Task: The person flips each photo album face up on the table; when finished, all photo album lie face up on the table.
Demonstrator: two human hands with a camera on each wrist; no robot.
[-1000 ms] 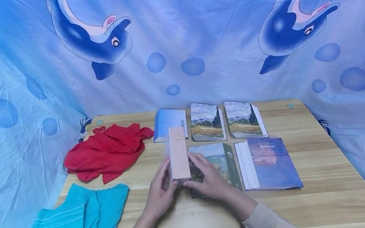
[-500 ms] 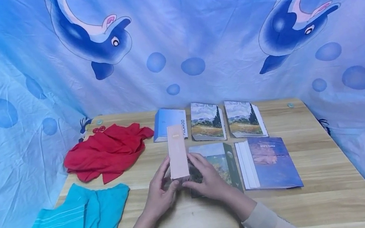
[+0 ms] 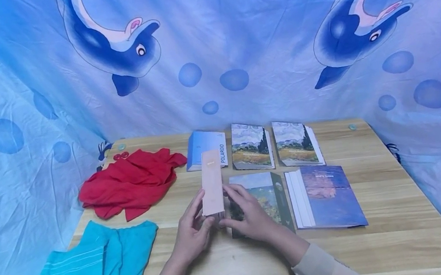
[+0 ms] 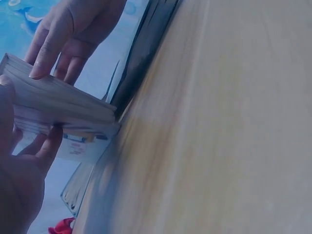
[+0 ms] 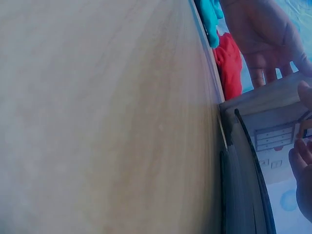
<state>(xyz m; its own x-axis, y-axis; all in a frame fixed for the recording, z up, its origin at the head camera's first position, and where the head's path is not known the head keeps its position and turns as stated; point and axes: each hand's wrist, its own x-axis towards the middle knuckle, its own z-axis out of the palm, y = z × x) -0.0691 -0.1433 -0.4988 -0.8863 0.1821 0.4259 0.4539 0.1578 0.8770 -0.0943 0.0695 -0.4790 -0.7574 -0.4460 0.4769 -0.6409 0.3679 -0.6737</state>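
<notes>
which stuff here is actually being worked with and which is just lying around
In hand:
- pink book, stood on edge on the table
- left hand and right hand, holding it from either side

Lying about:
- red cloth
- teal cloth
- light blue book
- two landscape-cover books
- green-spined book
- blue-cover book

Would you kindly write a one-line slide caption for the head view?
Both hands, left hand and right hand, hold a pale pink book upright on the wooden table.

Pink book (image 3: 211, 183), red cloth (image 3: 130, 182), teal towel (image 3: 95, 265), dolphin-print blue backdrop (image 3: 234, 47).
</notes>
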